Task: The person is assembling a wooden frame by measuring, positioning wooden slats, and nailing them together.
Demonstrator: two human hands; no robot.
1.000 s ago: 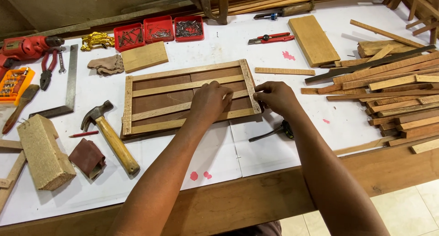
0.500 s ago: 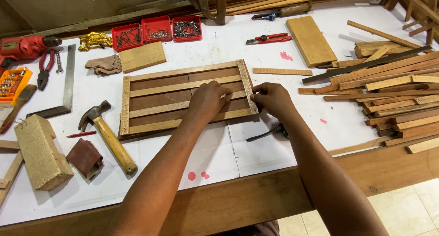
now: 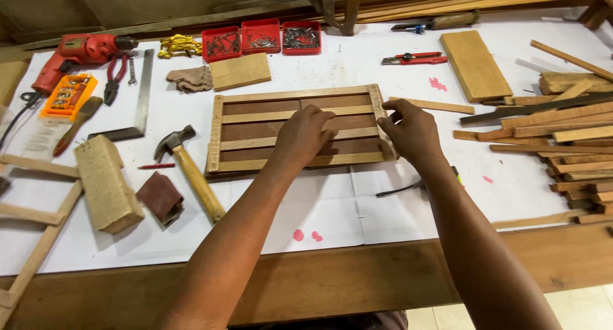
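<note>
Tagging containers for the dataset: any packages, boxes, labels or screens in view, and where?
Three red trays: far edge of the bench, side by side, square, open, holding metal fasteners.
Orange case: far left, beside the red drill, open, holding small bits.
No screens or signs in view.

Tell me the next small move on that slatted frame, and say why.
Probably press the middle slat flat with the left hand while the right hand steadies the wooden frame at its right rail; both hands already rest there, and the hammer lies untouched.
</note>
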